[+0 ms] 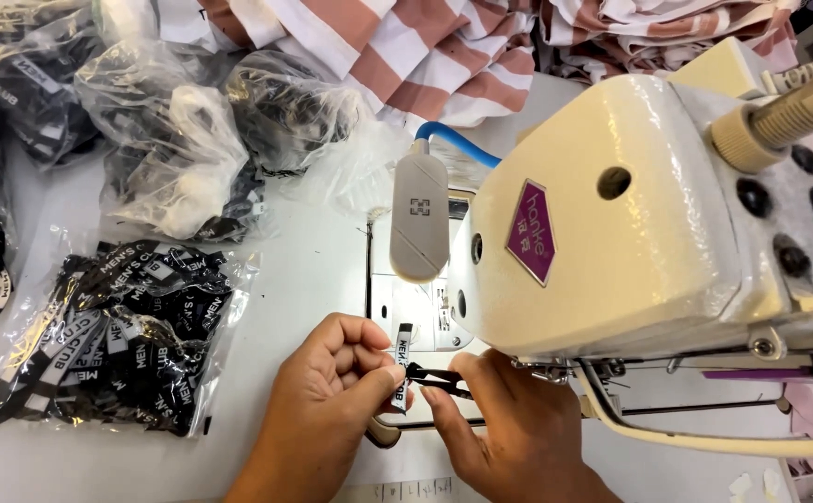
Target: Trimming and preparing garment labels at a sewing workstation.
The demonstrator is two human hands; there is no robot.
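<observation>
Two hands work at the near edge of the white bench (313, 270), just in front of the cream sewing machine (630, 214). The left hand (327, 410) has its fingers (369, 377) curled and pinched on a small black woven label (401, 359), which stands upright between thumb and forefinger, directly below the machine's grey lamp (419, 219). The right hand (509, 419) sits under the machine's head, fingers closed around a small black clipper (434, 377) whose tip touches the label. The two hands almost meet; little free room remains between them, and the machine's overhanging head crowds the right hand from above.

To the left of the machine, the bench lies bare in a strip running from the near edge up toward the lamp. Left of that strip, one flat clear bag (117, 340) holds many black labels with white lettering; it lies well apart from the hands. Farther back, still left of the machine, at least three crumpled clear bags (173, 140) of dark labels are heaped together, touching one another, with another dark bundle cut off at the left edge of the view.

Behind the machine, at the far edge, pink-and-white striped cloth (425, 47) is piled. One blue cable (457, 140) arcs from the lamp's top toward the machine.
</observation>
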